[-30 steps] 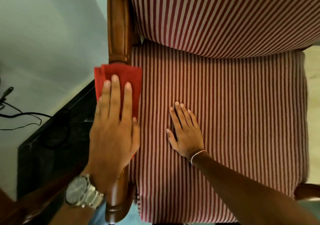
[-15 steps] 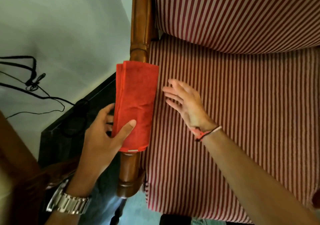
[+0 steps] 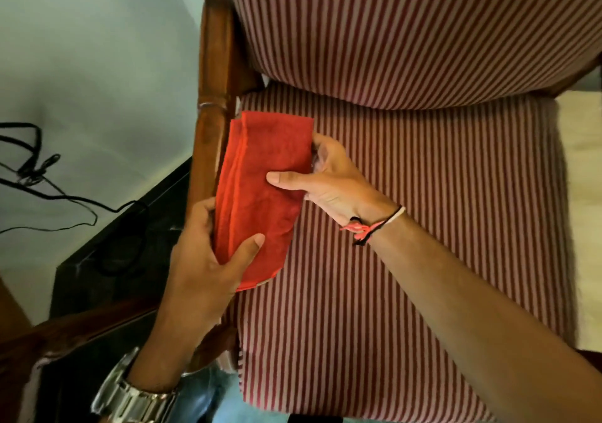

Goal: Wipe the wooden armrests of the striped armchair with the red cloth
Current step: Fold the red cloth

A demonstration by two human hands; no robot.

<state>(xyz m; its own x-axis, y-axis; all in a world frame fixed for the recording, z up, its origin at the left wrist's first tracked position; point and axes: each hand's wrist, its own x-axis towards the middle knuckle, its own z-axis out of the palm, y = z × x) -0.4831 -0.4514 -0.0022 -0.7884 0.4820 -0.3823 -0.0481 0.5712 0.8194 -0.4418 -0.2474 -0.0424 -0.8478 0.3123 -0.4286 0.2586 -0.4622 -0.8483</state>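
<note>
1. The left hand (image 3: 208, 253) pinches the near end of the folded red cloth (image 3: 260, 194), thumb on top; a loose pinch could let the folds slide open.
2. The right hand (image 3: 325, 178) clamps the cloth's seat-side edge; pulling unevenly could bunch it.
3. The cloth lies at the seat's left edge, beside the wooden armrest (image 3: 208, 129), so a stroke could rub the striped seat (image 3: 423, 211) instead.

Left hand (image 3: 208, 253) grips with thumb on top; right hand (image 3: 329, 181) pinches, thumb extended leftward.
</note>
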